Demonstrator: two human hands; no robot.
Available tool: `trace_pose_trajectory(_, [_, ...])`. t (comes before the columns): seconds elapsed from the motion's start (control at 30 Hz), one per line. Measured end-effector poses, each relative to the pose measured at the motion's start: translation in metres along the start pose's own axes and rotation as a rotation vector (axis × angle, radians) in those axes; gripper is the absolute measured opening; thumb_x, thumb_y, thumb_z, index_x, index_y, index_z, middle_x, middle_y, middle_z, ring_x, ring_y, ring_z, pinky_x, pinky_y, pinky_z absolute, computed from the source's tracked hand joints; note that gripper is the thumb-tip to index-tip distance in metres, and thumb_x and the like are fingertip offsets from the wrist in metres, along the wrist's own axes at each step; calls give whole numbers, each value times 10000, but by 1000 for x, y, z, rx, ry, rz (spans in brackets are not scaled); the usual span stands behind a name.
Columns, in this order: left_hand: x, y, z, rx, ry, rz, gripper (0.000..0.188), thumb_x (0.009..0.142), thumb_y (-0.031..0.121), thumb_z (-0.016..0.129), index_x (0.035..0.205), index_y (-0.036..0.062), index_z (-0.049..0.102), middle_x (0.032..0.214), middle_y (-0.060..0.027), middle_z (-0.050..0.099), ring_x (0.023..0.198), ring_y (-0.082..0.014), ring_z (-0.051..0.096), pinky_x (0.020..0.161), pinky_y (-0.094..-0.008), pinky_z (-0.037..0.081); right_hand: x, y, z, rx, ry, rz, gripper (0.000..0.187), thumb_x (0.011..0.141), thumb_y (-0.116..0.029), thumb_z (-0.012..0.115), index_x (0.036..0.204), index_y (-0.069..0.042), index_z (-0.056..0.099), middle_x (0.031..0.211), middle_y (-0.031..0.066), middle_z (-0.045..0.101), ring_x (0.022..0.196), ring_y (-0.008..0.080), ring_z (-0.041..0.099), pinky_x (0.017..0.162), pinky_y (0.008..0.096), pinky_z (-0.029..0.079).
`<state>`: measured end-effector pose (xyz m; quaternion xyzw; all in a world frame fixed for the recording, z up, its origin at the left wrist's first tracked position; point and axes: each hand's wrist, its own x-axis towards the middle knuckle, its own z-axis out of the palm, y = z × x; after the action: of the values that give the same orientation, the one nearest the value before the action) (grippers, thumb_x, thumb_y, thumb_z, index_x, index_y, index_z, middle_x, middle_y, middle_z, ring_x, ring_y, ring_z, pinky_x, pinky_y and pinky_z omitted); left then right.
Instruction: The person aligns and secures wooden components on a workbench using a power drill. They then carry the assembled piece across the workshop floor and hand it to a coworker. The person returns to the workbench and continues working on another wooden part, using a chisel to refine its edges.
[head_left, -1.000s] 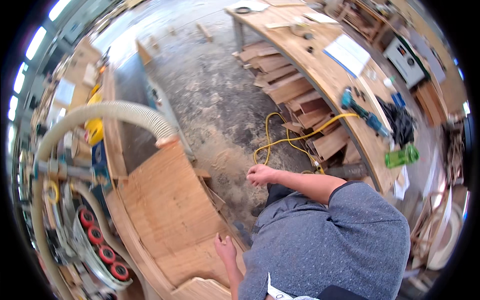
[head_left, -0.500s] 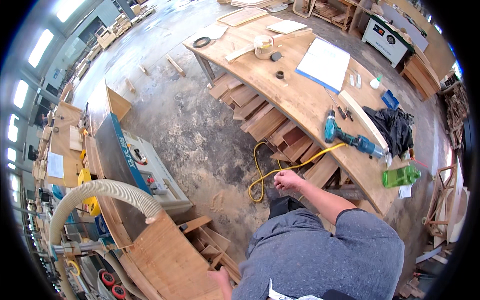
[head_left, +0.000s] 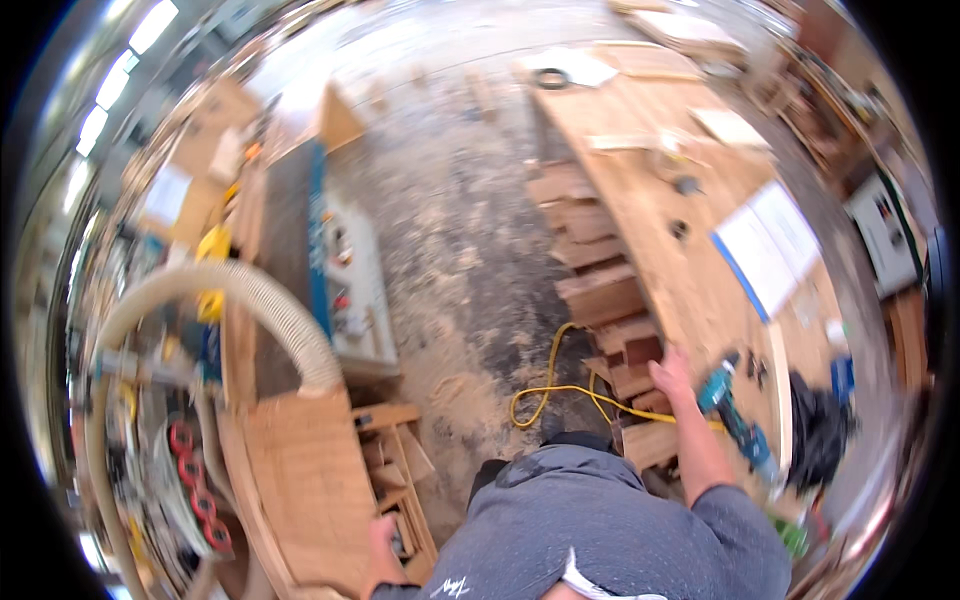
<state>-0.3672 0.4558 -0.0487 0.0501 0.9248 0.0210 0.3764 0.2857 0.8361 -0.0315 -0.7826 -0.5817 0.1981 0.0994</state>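
Observation:
My right hand [head_left: 674, 372] is by the near edge of the wooden workbench [head_left: 650, 230], above stacked boards [head_left: 603, 295]. Motion smears its fingers, so I cannot make out whether they touch the edge. Just right of it, a teal cordless drill [head_left: 717, 387] lies on the bench. Below, a yellow cord [head_left: 545, 393] loops over the floor. Low on the left, my left hand [head_left: 382, 540] hangs beside the edge of a brown wooden panel [head_left: 300, 480]; its fingers are blurred and partly hidden. Nothing held shows in either hand.
At left stands a machine with a dark top and white cabinet [head_left: 362, 300], and a ribbed hose [head_left: 230, 278] arches to the panel. White sheets on a blue board [head_left: 768, 250], a black plastic bag [head_left: 815, 430] and a green bottle [head_left: 790, 537] are at right.
The view has swung left, so the workbench now appears farther right. My right hand has moved from over the floor to the bench edge. My left hand is still beside the panel.

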Motion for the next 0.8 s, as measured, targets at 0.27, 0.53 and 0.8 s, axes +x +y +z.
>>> trace_pose_trajectory(0.27, [-11, 9, -2, 8, 211, -8, 807, 672, 382, 756, 1254, -148, 577, 1345, -356, 531, 1321, -405, 498, 1117, -408, 407, -5, -2, 9, -275, -266, 64, 886, 805, -263, 704, 1509, 49, 266, 1607, 284, 169, 1475, 492, 156, 1229, 494, 181])
trace_pose_trajectory(0.53, [10, 7, 23, -3, 293, 15, 932, 691, 404, 722, 1379, -160, 443, 1508, -366, 330, 1406, -437, 371, 1171, -392, 341, 1, -13, 4, -377, -269, 43, 977, 765, -365, 709, 1500, 91, 255, 1605, 290, 174, 1494, 452, 143, 1236, 481, 164])
trace_pose_trajectory(0.8, [-7, -2, -2, -165, 257, -2, 557, 750, 347, 657, 1260, 125, 674, 1306, -183, 629, 1211, -345, 601, 990, -438, 504, 12, 20, 31, -451, -203, -190, 848, 714, -375, 759, 1332, 98, 423, 1412, 300, 429, 1304, 443, 416, 1082, 544, 379])
